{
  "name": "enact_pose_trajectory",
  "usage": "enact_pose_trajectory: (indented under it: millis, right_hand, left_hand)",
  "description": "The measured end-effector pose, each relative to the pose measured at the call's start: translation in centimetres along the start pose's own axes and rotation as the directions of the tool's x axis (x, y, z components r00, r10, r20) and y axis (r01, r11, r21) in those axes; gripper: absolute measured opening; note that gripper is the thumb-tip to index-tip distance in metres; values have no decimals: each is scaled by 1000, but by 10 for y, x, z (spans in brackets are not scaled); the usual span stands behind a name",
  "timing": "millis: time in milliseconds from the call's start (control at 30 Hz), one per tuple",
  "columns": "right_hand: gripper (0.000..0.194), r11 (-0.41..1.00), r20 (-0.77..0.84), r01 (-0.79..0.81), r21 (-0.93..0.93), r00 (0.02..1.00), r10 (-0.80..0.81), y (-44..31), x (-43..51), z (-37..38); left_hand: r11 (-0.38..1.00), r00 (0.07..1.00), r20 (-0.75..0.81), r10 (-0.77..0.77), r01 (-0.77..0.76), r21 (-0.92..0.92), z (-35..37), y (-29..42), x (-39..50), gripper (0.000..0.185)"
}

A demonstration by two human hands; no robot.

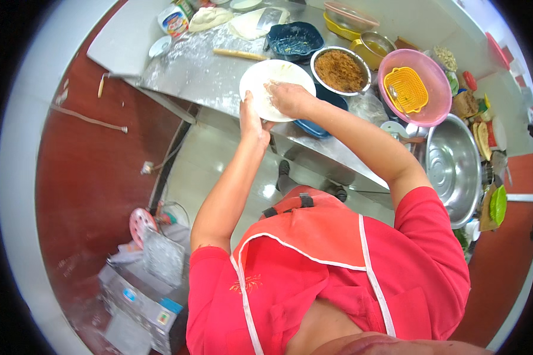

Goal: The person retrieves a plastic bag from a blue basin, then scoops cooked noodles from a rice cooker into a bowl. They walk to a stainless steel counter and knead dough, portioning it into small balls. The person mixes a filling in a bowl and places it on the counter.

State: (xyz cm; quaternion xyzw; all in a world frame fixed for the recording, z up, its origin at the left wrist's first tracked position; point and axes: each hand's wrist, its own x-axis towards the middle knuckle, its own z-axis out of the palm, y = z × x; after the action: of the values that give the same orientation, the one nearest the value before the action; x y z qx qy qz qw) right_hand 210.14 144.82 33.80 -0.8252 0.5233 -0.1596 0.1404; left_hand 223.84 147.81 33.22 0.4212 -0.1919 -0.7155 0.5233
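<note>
A white plate [257, 73] is tilted over the front edge of the steel worktop [195, 82]. My left hand [253, 122] grips its near left rim, thumb on top. My right hand [291, 98] reaches onto the plate, fingertips against its inner surface where whitish, floury residue sticks. The curled fingers hide whether anything is pinched between them. Beyond the plate lies a wooden rolling pin [240, 54], with a dark blue plastic basin [295, 40] to its right. A metal bowl of brown shredded filling [340, 71] stands right of the plate, and another blue basin [322, 111] is partly under my right forearm.
Dough [211, 17] lies at the back left on floured steel. On the right are a pink basin [442, 97] holding a yellow basket [406, 88], a large steel basin [453, 168] and a yellow-handled metal pot [375, 49]. A metal machine [137, 297] stands on the floor, lower left.
</note>
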Motion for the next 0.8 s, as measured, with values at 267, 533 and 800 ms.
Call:
enact_pose_trajectory:
  millis: [267, 533, 800]
  right_hand:
    - [38, 913, 26, -15, 408, 1000, 5, 88, 107, -7]
    - [38, 974, 262, -64, -217, 957, 122, 166, 160, -24]
    - [40, 782, -87, -223, 582, 939, 332, 172, 207, 13]
  left_hand:
    - [945, 995, -72, 66, -39, 324, 63, 40, 165, 54]
    - [915, 986, 50, 160, -167, 367, 73, 56, 272, 54]
    - [923, 984, 113, 139, -170, 345, 97, 49, 356, 51]
